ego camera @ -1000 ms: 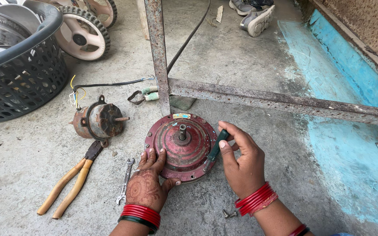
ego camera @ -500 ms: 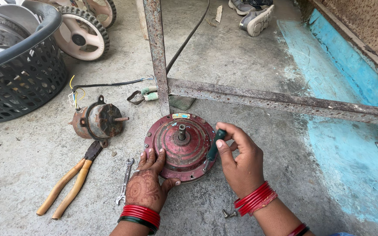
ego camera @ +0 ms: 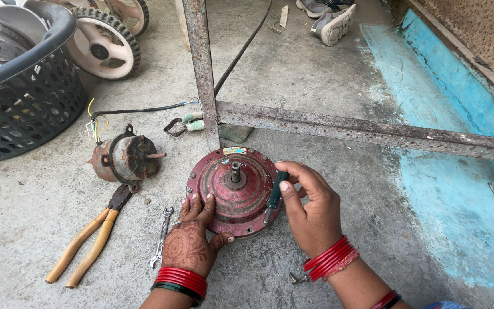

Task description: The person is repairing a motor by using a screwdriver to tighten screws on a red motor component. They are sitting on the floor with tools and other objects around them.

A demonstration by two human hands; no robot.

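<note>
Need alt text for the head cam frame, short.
Two bare hands work on a round red motor housing on a concrete floor: the left hand steadies its rim, the right hand holds a green-handled screwdriver at its edge. Pliers, a spanner and a small rusty motor lie to the left.

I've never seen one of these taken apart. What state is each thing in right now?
Red motor housing: flat on floor, shaft up.
Left hand: steadying its rim.
Right hand: gripping green-handled screwdriver, tip at rim.
Small motor: on its side.
Pliers: lying unused.
Spanner: lying unused.
</note>
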